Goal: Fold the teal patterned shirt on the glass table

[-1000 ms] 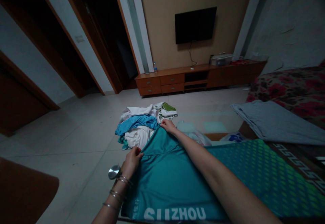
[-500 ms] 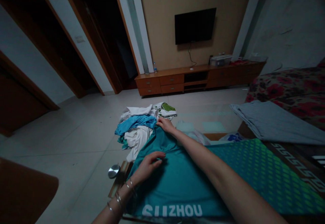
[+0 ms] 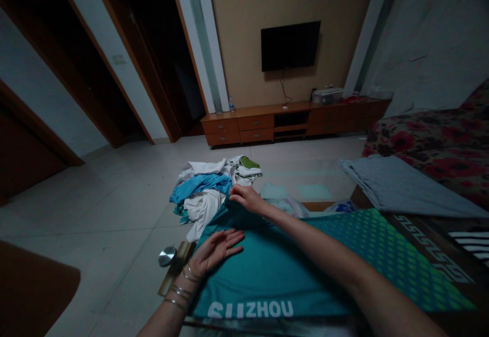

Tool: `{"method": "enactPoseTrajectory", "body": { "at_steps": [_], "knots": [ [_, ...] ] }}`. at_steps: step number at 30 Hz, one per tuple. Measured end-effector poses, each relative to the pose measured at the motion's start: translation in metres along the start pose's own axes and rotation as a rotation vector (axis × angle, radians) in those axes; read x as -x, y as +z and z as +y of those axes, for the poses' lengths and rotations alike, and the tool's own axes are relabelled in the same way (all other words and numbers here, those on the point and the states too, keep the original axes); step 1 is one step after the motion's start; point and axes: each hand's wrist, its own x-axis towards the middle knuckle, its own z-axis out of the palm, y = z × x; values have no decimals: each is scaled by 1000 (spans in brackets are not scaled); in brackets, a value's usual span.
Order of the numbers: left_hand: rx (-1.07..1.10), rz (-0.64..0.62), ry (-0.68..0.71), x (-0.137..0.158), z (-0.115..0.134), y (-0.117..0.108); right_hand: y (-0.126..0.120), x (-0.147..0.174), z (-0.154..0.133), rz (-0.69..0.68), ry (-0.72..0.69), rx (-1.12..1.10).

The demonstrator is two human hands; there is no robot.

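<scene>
A teal jersey (image 3: 278,260) with white SUZHOU lettering along its near edge is spread over a low table, and its right part turns into a green dotted pattern. At its far left corner my right hand (image 3: 246,198) pinches the cloth and holds it slightly raised. My left hand (image 3: 217,249), with bangles at the wrist, lies palm up over the jersey's left side, fingers stretched out and holding nothing. Just beyond is a heap of loose clothes (image 3: 204,202) in white, blue and green.
A folded grey cloth (image 3: 405,181) lies at the right, by a flowered sofa (image 3: 439,143). A round metal object (image 3: 167,256) sits at the table's left corner (image 3: 178,268). Farther back stand a wooden TV cabinet (image 3: 255,122) and a wall-mounted television (image 3: 291,46).
My left hand has turned from palm down to palm up, with its fingers straightened. My right hand still grips the jersey's corner, now lifted a little. The view has shifted slightly.
</scene>
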Motion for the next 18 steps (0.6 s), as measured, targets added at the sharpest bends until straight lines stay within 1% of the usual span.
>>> {"method": "enactPoseTrajectory", "body": {
  "at_steps": [3,7,10,13,15,16,18],
  "knots": [
    [62,-9,36,7,-3,-6,5,36,-23,-108,-99,79],
    [53,34,86,20,-2,-6,17,90,-35,-327,-320,262],
    [-50,124,112,27,0,-1,21,124,-38,-463,-472,444],
    [-216,267,140,32,1,8,20,146,-46,-545,-593,558],
    [-336,355,133,34,1,16,19,158,-53,-557,-626,588],
    [-383,389,124,34,2,19,20,163,-56,-553,-622,597],
    [-438,442,108,34,3,22,22,174,-62,-533,-568,603]
  ]
}}
